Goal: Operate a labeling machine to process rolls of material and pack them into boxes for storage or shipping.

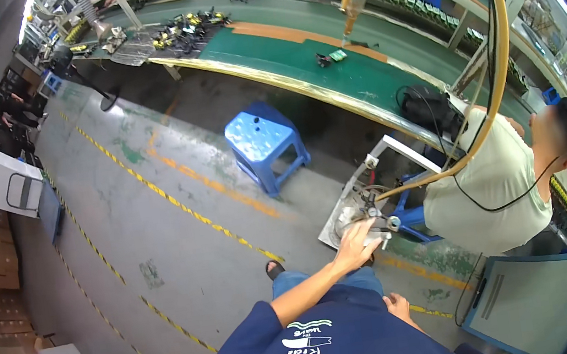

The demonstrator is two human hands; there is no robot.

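Note:
My left hand [355,249] reaches forward over a low white metal-framed device [338,221] and lies at its valve and gauge fittings [376,212]. Its fingers are stretched out, with no object seen in them; whether they press on a fitting is hard to make out. A thick yellow hose [434,177] runs from these fittings up to the right. My right hand [399,303] hangs low beside my body, apart from the device. Its fingers are loosely apart and nothing shows in them.
A blue plastic stool [261,140] stands ahead, before a green-topped workbench [267,54] with small parts on it. At right a person in a pale shirt [486,193] sits close by. A grey panel [529,302] stands at lower right. Yellow tape lines [179,203] cross the floor.

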